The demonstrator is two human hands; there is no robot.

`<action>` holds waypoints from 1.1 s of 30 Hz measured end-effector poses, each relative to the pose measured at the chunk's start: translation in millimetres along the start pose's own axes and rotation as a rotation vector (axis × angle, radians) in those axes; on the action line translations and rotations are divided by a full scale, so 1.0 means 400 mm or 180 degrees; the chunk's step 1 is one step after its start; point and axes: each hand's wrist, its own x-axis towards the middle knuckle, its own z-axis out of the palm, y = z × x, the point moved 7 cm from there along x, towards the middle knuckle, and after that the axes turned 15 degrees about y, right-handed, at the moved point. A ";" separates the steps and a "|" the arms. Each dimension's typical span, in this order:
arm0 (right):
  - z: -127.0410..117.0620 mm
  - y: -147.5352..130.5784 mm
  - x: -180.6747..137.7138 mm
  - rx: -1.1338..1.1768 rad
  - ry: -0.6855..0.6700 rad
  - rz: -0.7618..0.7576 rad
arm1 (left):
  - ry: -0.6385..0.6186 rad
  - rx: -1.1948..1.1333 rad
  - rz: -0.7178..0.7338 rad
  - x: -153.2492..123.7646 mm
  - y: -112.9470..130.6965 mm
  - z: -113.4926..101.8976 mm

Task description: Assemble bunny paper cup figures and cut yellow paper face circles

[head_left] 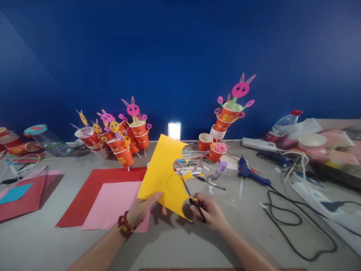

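Observation:
A sheet of yellow paper [159, 167] is held tilted above the table, its right edge scalloped by several rounded cut-outs. My left hand [148, 205] grips its lower left edge, thumb on top and fingers beneath. On the sheet a drawn circle [175, 184] shows near the right edge. In my right hand [210, 212] is a pair of scissors [197, 209] with black handles, my fingers in the loops. The blades lie at the paper's cut edge beside the circle; the lower part of the scissors is partly covered by my fingers.
Red paper [81, 192] and pink paper [113, 203] lie to the left. Decorated paper cups [124, 157] stand behind them, with more stacked cups [225, 122] at the back right. A blue glue gun [251, 174] with a black cable [299, 248], pens [211, 183] and scraps occupy the right side.

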 end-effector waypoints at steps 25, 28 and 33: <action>0.003 0.016 -0.007 0.0013 -0.0186 0.0153 | -0.0084 -0.0150 0.0129 -0.014 0.035 -0.008; 0.002 0.018 -0.008 0.0015 -0.0193 0.0184 | -0.0076 -0.0229 0.0110 -0.011 0.028 -0.008; 0.004 0.023 -0.008 -0.0004 -0.0210 0.0245 | -0.0059 -0.0317 0.0066 -0.005 0.020 -0.013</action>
